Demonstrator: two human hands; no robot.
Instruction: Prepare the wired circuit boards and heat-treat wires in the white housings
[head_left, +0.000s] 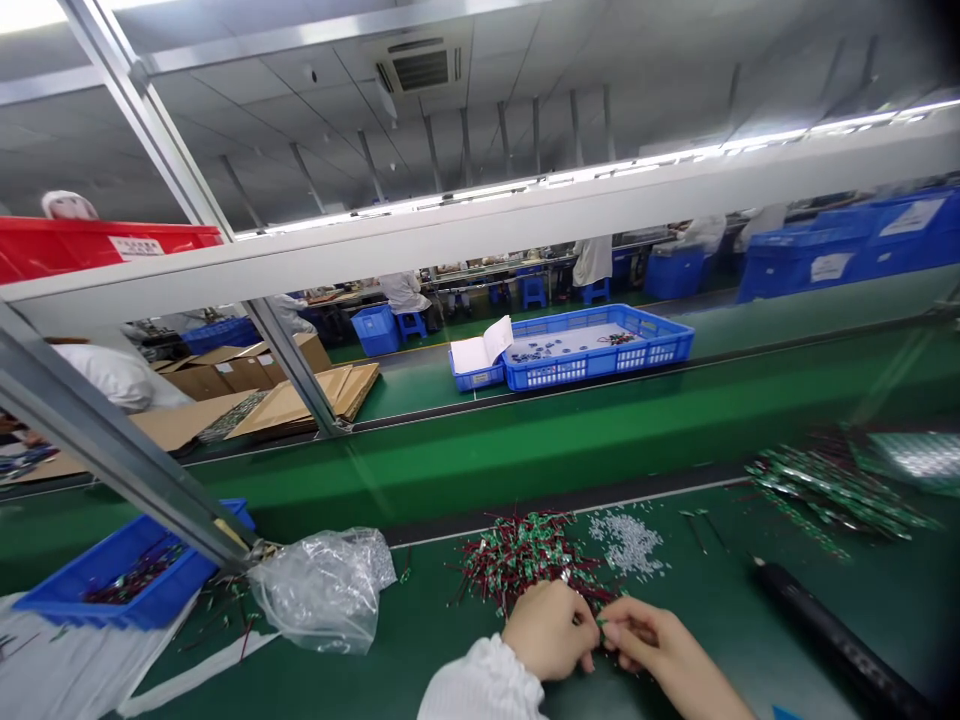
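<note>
My left hand (551, 630), in a white gathered cuff, is bent with its fingers pinched at the near edge of a heap of small green boards with dark red wires (529, 555). Just right of it, my right hand (645, 640) pinches a tiny green piece (600, 622) between thumb and forefinger. The fingertips of both hands nearly meet there. What my left fingers hold is too small to make out. Behind my right hand lies a pile of small pale pieces (626, 543).
A black pen-shaped tool (840, 630) and stacked green board strips (840, 495) lie at right. To the left are a clear plastic bag (322, 590), a blue tray (180, 580) and a metal post (135, 460). Beyond the green divider stands a blue crate (600, 372); people in white sit farther back.
</note>
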